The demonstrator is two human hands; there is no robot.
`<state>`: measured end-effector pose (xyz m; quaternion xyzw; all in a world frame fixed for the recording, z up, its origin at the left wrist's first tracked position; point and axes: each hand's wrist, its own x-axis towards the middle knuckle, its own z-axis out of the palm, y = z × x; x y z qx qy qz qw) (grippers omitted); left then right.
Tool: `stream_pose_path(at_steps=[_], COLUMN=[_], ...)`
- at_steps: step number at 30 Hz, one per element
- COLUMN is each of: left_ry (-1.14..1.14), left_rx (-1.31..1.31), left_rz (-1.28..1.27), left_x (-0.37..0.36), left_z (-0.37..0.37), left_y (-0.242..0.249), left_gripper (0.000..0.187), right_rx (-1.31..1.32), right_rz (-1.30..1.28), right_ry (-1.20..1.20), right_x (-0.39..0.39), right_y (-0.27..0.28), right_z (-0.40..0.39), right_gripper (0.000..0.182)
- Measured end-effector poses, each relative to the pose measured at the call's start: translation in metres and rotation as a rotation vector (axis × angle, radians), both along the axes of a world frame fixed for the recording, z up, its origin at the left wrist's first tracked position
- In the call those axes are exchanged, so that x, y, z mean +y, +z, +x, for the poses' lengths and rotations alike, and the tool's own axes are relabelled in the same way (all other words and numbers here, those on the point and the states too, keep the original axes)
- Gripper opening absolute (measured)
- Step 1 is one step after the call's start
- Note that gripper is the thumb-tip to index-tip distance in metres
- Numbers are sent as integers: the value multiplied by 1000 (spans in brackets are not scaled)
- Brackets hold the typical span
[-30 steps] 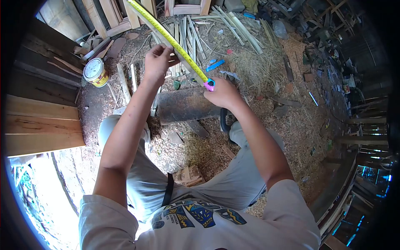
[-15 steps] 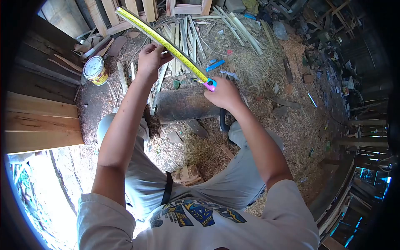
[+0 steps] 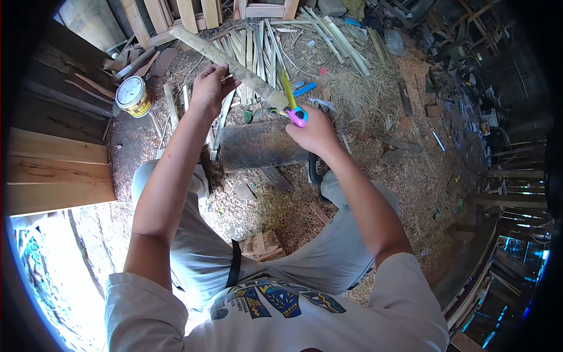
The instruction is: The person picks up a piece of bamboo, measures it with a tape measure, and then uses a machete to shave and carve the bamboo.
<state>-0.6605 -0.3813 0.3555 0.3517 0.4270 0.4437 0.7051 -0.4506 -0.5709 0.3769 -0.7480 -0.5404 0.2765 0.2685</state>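
Note:
My left hand (image 3: 209,88) is closed around the middle of a pale wooden strip (image 3: 234,68), which slants from upper left down toward my right hand (image 3: 312,130). That right hand grips a pink and blue tape measure (image 3: 298,116). A length of its yellow blade (image 3: 287,88) sticks out upward, apart from the strip except near the case. The strip's lower end lies close beside the case; whether my right fingers also touch it is hidden. Under my hands a dark log (image 3: 264,146) lies across the ground between my legs.
Many thin wooden slats (image 3: 252,53) lie scattered ahead. A paint bucket (image 3: 134,97) stands at left, near stacked planks (image 3: 61,170). A dark curved handle (image 3: 315,170) is by my right knee. A blue object (image 3: 305,89) lies beyond the log, and shavings cover the floor.
The yellow blade, stretched along the strip before, has come off it and is much shorter, now pointing upward. The strip's bare face shows. Both hands have barely moved.

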Motion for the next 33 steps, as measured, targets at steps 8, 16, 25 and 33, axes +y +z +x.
stream_pose_path(at_steps=[8, 16, 25, 33], left_ry=[88, -112, -501, -469], left_rx=[93, 256, 855, 843], left_rz=[77, 252, 589, 594], left_x=[3, -10, -62, -59], left_z=[-7, 4, 1, -8], left_y=[-1, -19, -56, -58], left_gripper=[13, 13, 25, 22], right_rx=[-80, -73, -195, 70], right_rz=[-48, -414, -652, -267], right_ry=[-93, 110, 196, -284], right_x=[8, -17, -40, -52], right_y=[-34, -158, -252, -419], right_z=[36, 44, 42, 85], right_gripper=[46, 58, 47, 56])
